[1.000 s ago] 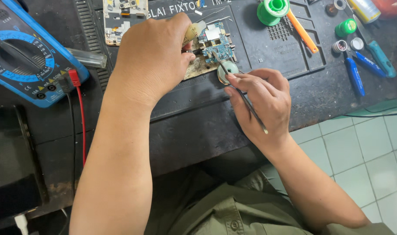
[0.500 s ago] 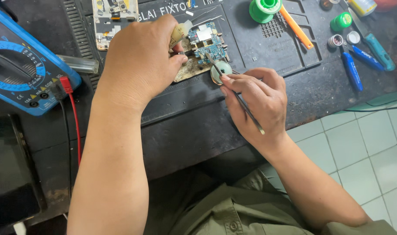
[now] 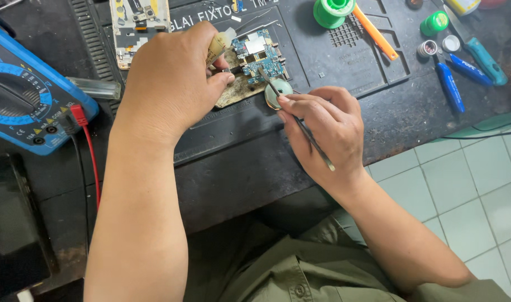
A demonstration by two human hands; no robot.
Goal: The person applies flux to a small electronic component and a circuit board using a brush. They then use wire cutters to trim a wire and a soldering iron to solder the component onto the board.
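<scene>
1. A dark work mat (image 3: 334, 72) is lying on a black workbench (image 3: 233, 179), the bench's near edge is running above a pale green tiled floor (image 3: 468, 184).
2. The left hand (image 3: 171, 84) is curling over a small blue circuit board (image 3: 261, 53) at the mat's middle, pinching a cream-handled tool (image 3: 219, 43); its tip is hidden, possibly touching the board.
3. The right hand (image 3: 325, 128) is gripping thin dark tweezers (image 3: 300, 120) pen-style, the tip resting at the board's near edge beside a round pale disc (image 3: 278, 92).
4. A blue multimeter (image 3: 26, 95) is sitting at the bench's left edge, its red lead (image 3: 90, 156) trailing toward the near edge.
5. A green solder spool (image 3: 331, 11) and orange tool (image 3: 376, 36) are lying at the mat's far side; blue-handled screwdrivers (image 3: 451, 84) are lying near the right edge.
6. The left forearm is blocking the bench's near-left part.
</scene>
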